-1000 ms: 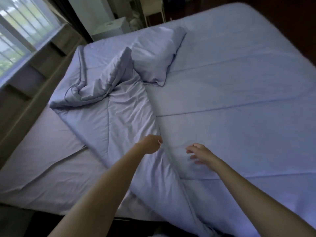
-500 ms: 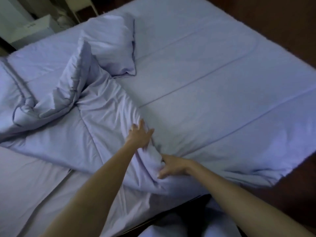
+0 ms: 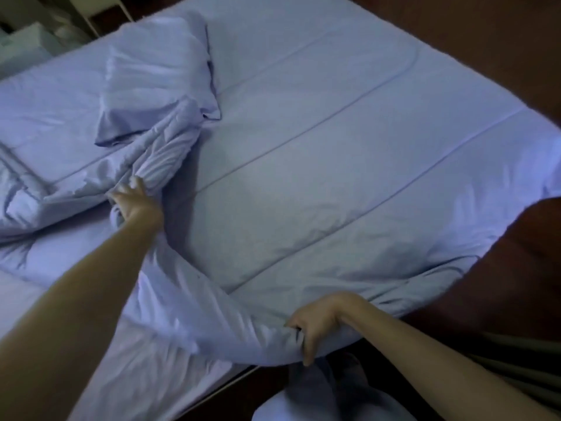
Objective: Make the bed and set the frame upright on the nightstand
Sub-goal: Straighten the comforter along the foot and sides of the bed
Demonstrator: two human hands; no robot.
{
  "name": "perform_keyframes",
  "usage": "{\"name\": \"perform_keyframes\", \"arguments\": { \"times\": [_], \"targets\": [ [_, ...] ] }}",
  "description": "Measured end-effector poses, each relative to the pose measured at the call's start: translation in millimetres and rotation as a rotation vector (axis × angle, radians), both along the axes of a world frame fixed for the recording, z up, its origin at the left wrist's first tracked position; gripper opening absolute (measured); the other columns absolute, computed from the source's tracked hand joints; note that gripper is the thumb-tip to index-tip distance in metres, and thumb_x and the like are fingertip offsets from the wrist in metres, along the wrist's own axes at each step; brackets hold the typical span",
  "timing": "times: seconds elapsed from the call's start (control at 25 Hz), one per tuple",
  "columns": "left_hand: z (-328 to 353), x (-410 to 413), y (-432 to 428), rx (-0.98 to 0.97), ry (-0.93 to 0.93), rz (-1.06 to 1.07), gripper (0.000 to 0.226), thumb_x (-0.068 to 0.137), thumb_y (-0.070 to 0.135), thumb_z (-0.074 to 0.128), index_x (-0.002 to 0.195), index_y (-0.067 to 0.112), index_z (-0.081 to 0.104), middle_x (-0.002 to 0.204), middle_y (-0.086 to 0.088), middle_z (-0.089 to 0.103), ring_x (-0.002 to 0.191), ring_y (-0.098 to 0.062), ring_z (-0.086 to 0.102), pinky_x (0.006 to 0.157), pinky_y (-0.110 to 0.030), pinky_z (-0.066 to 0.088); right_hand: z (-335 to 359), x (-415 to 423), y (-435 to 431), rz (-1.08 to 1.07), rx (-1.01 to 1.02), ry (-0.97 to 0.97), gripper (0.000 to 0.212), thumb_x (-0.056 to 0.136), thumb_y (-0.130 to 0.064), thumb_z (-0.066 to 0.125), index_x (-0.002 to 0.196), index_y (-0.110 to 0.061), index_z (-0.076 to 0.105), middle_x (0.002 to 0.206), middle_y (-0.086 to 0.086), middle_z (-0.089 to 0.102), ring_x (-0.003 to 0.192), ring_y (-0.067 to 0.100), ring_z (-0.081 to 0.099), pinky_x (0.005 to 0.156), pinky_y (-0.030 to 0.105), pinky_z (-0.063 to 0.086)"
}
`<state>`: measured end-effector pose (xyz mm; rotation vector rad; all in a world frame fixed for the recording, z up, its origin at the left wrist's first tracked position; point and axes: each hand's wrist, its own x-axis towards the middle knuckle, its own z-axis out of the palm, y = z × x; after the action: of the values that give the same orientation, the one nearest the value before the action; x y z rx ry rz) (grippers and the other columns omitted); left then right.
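Observation:
A pale blue quilted duvet (image 3: 318, 183) covers most of the bed, with its left part folded back and bunched. My left hand (image 3: 135, 202) grips a gathered fold of the duvet near the middle of the bed. My right hand (image 3: 315, 325) is closed on the duvet's near edge, lifting it a little off the mattress. A blue pillow (image 3: 158, 77) lies at the head end, partly under the bunched fabric. The lighter fitted sheet (image 3: 127, 369) shows bare at the lower left. No frame or nightstand is in view.
Dark wooden floor (image 3: 485, 50) runs along the far and right sides of the bed. A white box-like object (image 3: 24, 47) stands at the top left beyond the bed. The bed's near edge (image 3: 230, 381) is right in front of me.
Both hands have taken hold of the duvet and spread apart: the left moved up the bed with a fold, the right pulled the near edge toward me. My view has swung right.

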<state>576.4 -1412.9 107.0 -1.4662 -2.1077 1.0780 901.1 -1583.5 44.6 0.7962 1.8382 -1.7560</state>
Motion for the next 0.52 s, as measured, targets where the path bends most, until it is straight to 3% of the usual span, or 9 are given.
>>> {"name": "perform_keyframes", "arguments": {
  "times": [0.08,0.16,0.24,0.36,0.44,0.52],
  "targets": [
    [17.0,-34.9,-36.5,0.079,-0.061,0.145,0.052,0.100,0.023,0.031,0.149,0.010,0.020,0.150,-0.008,0.021,0.131,-0.032,0.033,0.108,-0.037,0.029,-2.8,2.1,-1.4,0.037,0.053,-0.019,0.057,0.077,-0.009,0.076,0.129,-0.009,0.053,0.124,0.002,0.060,0.113,0.018,0.054,0.094,0.025,0.045],
    [31.7,-64.9,-90.6,0.228,-0.192,0.313,0.049,0.097,0.017,0.037,0.145,0.005,0.032,0.147,-0.015,0.031,0.129,-0.037,0.038,0.106,-0.043,0.032,-14.5,2.0,-5.5,0.145,0.155,-0.099,0.071,0.078,-0.021,0.077,0.139,-0.015,0.042,0.141,0.005,0.049,0.128,0.023,0.047,0.106,0.032,0.038],
    [44.1,-86.0,-154.7,0.352,-0.323,0.462,0.048,0.090,0.019,0.051,0.134,0.003,0.047,0.138,-0.019,0.046,0.123,-0.037,0.049,0.097,-0.046,0.042,-29.2,-3.2,-8.7,0.296,0.347,-0.210,0.078,0.080,-0.032,0.073,0.145,-0.013,0.033,0.149,0.009,0.040,0.134,0.027,0.041,0.110,0.034,0.035],
    [43.2,-115.3,-268.2,0.515,-0.482,0.814,0.056,0.072,0.037,0.067,0.117,0.005,0.062,0.119,-0.018,0.063,0.108,-0.035,0.061,0.084,-0.041,0.051,-42.8,-17.7,-0.2,0.341,0.442,-0.201,0.067,0.082,-0.028,0.070,0.140,-0.010,0.040,0.146,0.011,0.044,0.129,0.026,0.046,0.104,0.030,0.037],
    [26.9,-128.5,-346.0,0.541,-0.566,1.007,0.058,0.064,0.030,0.068,0.114,0.001,0.064,0.117,-0.022,0.064,0.108,-0.037,0.062,0.089,-0.041,0.053,-44.4,-34.1,6.2,0.314,0.442,-0.184,0.068,0.077,-0.026,0.073,0.136,-0.013,0.041,0.142,0.011,0.047,0.124,0.024,0.049,0.102,0.029,0.039],
    [24.2,-108.9,-413.9,0.558,-0.602,1.152,0.052,0.075,0.027,0.066,0.119,-0.001,0.060,0.125,-0.022,0.059,0.115,-0.036,0.057,0.098,-0.042,0.049,-39.9,-61.1,2.8,0.283,0.482,-0.134,0.067,0.078,-0.022,0.071,0.136,-0.015,0.038,0.145,0.010,0.043,0.125,0.023,0.046,0.105,0.030,0.037]
  ]
}}
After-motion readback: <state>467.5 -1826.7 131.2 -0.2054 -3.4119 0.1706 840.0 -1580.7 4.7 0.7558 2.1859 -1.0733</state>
